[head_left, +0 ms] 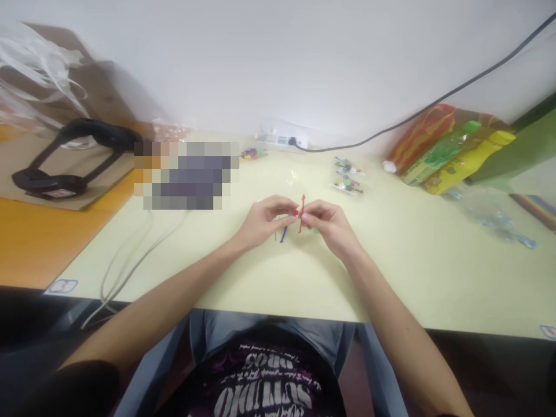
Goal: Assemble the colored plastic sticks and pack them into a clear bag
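Bright, diffuse light washes the white wall and table, with faint shadow beneath the left hand and right hand. Softness blurs the plastic packets; wide-angle distortion stretches the edges; coarse pixelation masks one patch.

The person's right hand is holding a red stick; left of it, the left hand is pinching a red bit; bottles are resting well right of it.
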`<state>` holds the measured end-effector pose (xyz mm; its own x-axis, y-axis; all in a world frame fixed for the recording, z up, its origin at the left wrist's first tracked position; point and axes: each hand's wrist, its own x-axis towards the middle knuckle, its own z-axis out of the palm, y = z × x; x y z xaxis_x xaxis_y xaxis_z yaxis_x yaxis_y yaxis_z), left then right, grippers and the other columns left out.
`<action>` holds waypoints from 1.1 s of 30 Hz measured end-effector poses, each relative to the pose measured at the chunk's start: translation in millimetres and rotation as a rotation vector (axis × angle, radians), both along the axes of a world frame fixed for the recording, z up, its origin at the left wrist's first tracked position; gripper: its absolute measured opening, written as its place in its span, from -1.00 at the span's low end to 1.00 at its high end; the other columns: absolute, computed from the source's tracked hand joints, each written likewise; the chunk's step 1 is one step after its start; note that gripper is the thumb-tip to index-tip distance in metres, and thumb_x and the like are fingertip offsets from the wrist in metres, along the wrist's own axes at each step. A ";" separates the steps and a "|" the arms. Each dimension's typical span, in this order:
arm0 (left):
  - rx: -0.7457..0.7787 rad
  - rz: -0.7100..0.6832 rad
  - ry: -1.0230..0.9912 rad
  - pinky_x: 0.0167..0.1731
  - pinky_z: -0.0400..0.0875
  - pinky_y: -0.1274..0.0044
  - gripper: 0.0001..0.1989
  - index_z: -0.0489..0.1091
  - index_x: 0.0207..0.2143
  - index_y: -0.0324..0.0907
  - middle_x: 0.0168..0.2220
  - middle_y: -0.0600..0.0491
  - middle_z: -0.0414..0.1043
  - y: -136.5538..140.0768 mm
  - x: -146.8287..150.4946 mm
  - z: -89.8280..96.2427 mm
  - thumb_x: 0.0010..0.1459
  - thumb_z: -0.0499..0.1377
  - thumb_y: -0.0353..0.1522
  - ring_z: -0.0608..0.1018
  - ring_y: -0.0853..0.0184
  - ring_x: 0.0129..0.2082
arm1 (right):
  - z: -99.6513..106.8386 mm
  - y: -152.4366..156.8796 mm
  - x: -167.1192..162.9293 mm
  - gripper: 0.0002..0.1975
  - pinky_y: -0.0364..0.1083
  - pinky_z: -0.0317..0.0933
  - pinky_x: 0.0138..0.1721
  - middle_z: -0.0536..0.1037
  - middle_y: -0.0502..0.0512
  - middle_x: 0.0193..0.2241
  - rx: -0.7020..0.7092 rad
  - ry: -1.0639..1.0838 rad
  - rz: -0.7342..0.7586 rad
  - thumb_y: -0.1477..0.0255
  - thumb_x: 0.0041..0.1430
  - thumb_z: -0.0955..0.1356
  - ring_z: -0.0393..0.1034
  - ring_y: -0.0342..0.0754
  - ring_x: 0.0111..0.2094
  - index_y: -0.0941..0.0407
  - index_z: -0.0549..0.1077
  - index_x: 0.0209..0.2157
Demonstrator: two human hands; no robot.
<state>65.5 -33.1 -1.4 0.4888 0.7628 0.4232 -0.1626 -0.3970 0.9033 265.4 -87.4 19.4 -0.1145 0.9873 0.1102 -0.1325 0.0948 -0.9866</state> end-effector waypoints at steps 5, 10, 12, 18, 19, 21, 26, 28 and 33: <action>-0.067 0.007 -0.020 0.00 0.61 0.33 -0.71 0.60 -0.11 -0.20 -0.13 -0.10 0.63 -1.7 -0.4 4.2 0.15 0.44 -0.27 0.67 0.22 -0.11 | 3.8 -1.5 -0.9 -0.69 -0.04 0.31 -0.29 0.63 0.04 -0.37 -0.018 -0.028 0.003 0.15 -0.04 0.62 0.40 -0.08 -0.39 0.05 0.60 -0.38; -0.084 -0.002 -0.013 -0.02 0.62 0.33 -0.74 0.61 -0.15 -0.21 -0.15 -0.09 0.65 -1.8 -2.4 5.9 0.12 0.45 -0.29 0.69 0.22 -0.14 | 6.1 -1.3 -3.2 -0.66 -0.06 0.29 -0.34 0.58 0.01 -0.45 -0.018 -0.005 -0.003 0.15 -0.07 0.63 0.38 -0.10 -0.44 0.06 0.58 -0.41; -0.090 -0.009 -0.007 -0.02 0.63 0.33 -0.75 0.61 -0.16 -0.20 -0.15 -0.09 0.65 -1.6 -3.4 5.9 0.12 0.45 -0.31 0.69 0.22 -0.15 | 5.7 -0.8 -2.9 -0.66 -0.06 0.28 -0.34 0.56 0.00 -0.47 -0.012 0.003 -0.003 0.16 -0.06 0.63 0.38 -0.11 -0.44 0.06 0.57 -0.41; -0.053 -0.029 0.008 -0.03 0.63 0.31 -0.78 0.63 -0.15 -0.16 -0.15 -0.08 0.64 -1.9 -5.3 6.0 0.15 0.43 -0.30 0.68 0.22 -0.14 | 4.3 -0.3 -3.4 -0.64 -0.05 0.30 -0.33 0.54 0.01 -0.47 -0.021 0.008 0.025 0.13 -0.03 0.62 0.38 -0.09 -0.44 0.07 0.53 -0.41; -0.045 -0.031 0.010 -0.03 0.63 0.30 -0.78 0.63 -0.16 -0.16 -0.15 -0.08 0.64 -2.2 -5.6 6.5 0.15 0.43 -0.29 0.68 0.21 -0.14 | 4.7 -0.6 -4.1 -0.63 -0.04 0.31 -0.32 0.53 0.00 -0.48 -0.024 0.014 0.031 0.13 -0.03 0.62 0.38 -0.09 -0.44 0.07 0.52 -0.42; -0.029 -0.032 0.007 -0.04 0.63 0.29 -0.78 0.63 -0.17 -0.16 -0.16 -0.09 0.64 -3.3 -5.6 7.7 0.15 0.44 -0.27 0.68 0.19 -0.14 | 5.9 -1.4 -5.3 -0.61 -0.04 0.32 -0.31 0.53 0.00 -0.47 -0.028 0.037 0.058 0.12 -0.02 0.61 0.38 -0.09 -0.44 0.07 0.49 -0.41; 0.017 -0.024 -0.018 -0.09 0.62 0.34 -0.78 0.64 -0.19 -0.14 -0.21 -0.07 0.64 -8.7 -2.1 10.7 0.13 0.46 -0.27 0.68 0.22 -0.19 | 8.3 -3.3 -6.8 -0.56 -0.05 0.32 -0.33 0.52 -0.02 -0.44 -0.053 0.087 0.111 0.12 -0.04 0.62 0.39 -0.10 -0.44 0.06 0.41 -0.41; 0.042 -0.002 -0.010 -0.11 0.62 0.35 -0.78 0.64 -0.19 -0.14 -0.22 -0.07 0.64 -11.0 0.3 11.2 0.14 0.45 -0.25 0.68 0.22 -0.20 | 8.1 -3.0 -6.7 -0.53 -0.06 0.32 -0.34 0.51 -0.03 -0.43 -0.068 0.093 0.117 0.10 -0.06 0.63 0.39 -0.10 -0.45 0.05 0.39 -0.41; 0.267 0.138 0.093 -0.07 0.57 0.36 -0.83 0.62 -0.14 -0.09 -0.20 -0.04 0.63 -12.0 2.9 10.0 0.23 0.38 -0.26 0.65 0.24 -0.16 | 4.9 0.2 -3.3 -0.51 -0.03 0.39 -0.31 0.49 -0.04 -0.41 -0.053 0.071 0.073 0.09 -0.07 0.63 0.44 -0.10 -0.46 0.06 0.37 -0.38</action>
